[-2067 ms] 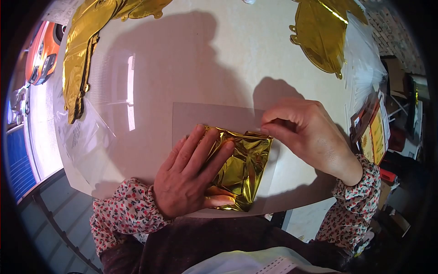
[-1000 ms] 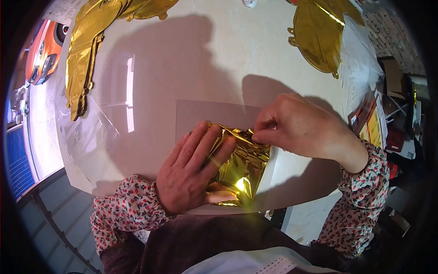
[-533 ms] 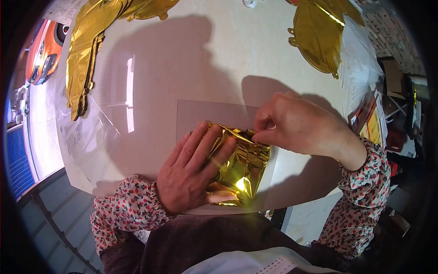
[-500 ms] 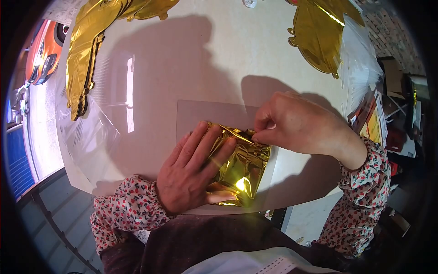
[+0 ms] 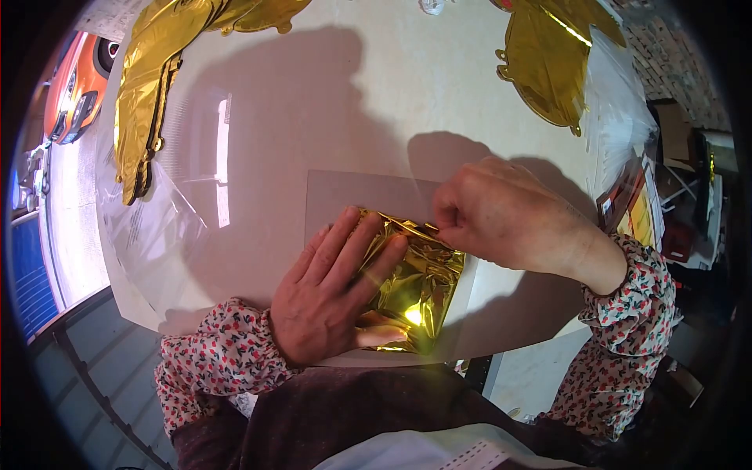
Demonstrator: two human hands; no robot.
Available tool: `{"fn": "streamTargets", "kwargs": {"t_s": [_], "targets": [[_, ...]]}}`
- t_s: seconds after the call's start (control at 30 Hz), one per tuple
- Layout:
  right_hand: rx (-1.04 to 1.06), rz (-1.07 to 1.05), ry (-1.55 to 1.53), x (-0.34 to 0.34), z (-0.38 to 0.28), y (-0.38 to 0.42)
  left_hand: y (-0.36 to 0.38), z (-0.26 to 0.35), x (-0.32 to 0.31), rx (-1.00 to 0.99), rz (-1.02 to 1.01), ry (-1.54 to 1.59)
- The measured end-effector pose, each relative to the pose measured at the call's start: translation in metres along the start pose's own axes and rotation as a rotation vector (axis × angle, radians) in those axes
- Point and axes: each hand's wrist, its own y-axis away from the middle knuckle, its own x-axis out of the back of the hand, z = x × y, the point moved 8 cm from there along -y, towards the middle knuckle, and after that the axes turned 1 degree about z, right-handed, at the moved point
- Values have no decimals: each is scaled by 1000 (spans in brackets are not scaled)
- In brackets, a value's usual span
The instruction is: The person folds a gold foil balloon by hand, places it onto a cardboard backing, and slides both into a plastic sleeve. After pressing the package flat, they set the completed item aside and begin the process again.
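A crumpled, folded gold foil sheet point(image 5: 419, 294) lies near the table's front edge, partly over a clear flat plastic sheet point(image 5: 345, 192). My left hand point(image 5: 325, 290) presses on the foil's left side, fingers spread and flat. At the foil's upper right corner, my right hand point(image 5: 509, 215) pinches the foil edge between thumb and curled fingers. The fingertips partly cover the pinched edge.
Gold foil shapes point(image 5: 141, 102) lie at the table's far left, above clear plastic bags point(image 5: 153, 239). Another gold foil piece point(image 5: 544, 66) sits at the far right beside white plastic bags point(image 5: 615, 102). An orange car point(image 5: 77, 90) stands beyond the left side.
My right hand has shifted slightly, its fingers still at the foil's upper right corner. The upper fold of foil lies a little differently. My left hand has hardly moved.
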Motion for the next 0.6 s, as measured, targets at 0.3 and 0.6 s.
{"fn": "streamTargets", "kwargs": {"t_s": [0.3,0.6], "targets": [[71,149,45,-3,-4,6,3,-1,1,-12,6,-7],[94,104,-17,-3,-3,12,4,1,2,-9,13,5]]}}
